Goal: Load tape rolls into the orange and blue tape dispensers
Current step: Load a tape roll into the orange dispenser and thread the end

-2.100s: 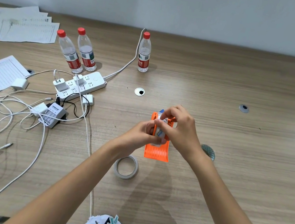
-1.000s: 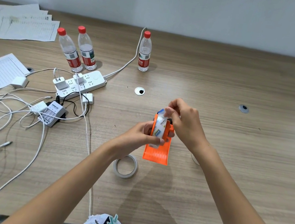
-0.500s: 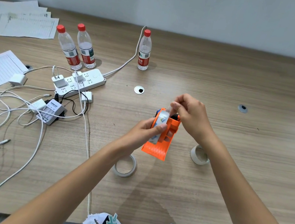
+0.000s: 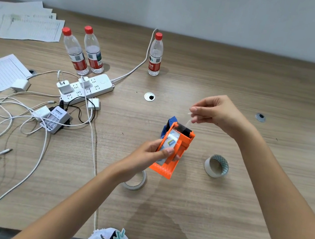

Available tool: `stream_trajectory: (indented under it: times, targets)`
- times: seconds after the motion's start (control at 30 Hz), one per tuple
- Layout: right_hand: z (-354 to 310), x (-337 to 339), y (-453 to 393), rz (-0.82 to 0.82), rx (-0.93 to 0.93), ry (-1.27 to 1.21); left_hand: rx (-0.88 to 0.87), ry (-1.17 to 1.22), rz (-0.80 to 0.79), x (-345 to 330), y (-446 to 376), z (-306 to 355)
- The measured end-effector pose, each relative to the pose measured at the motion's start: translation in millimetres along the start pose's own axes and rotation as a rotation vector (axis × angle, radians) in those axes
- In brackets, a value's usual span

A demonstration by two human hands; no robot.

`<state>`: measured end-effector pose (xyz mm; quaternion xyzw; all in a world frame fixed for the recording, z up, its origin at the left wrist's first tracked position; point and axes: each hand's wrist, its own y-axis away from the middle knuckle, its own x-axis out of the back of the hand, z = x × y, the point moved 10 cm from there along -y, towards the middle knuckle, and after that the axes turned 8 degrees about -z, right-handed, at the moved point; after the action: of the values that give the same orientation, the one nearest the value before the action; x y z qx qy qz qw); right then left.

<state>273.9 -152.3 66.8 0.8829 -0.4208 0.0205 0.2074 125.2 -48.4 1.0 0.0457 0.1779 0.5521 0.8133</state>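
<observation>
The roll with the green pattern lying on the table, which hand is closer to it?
Left. The left hand grips the orange dispenser just left of the patterned roll; the right hand pinches tape farther behind it.

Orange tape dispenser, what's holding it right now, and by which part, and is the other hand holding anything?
The left hand grips the orange dispenser around its middle. The right hand pinches the clear tape's free end.

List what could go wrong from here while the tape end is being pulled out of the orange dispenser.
The clear tape strip, pinched by the right hand, may twist and stick to itself or the fingers. The left hand holds the orange dispenser tilted off the table; a hard pull could shift it. The blue dispenser close behind might get knocked.
</observation>
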Motion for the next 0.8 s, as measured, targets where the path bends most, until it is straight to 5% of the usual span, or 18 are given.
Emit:
stream_trajectory:
  times: [0.27, 0.6, 0.8]
  targets:
    - [9, -7, 1, -0.125, -0.064, 0.048, 0.027, -0.001, 0.016, 2, 5, -12]
    - [20, 0, -23, 0.045, -0.143, 0.221, -0.006, -0.028, 0.016, -2, 11, -6]
    - [46, -21, -35, -0.134, -0.302, 0.284, -0.024, -0.028, 0.001, -8, 18, -5]
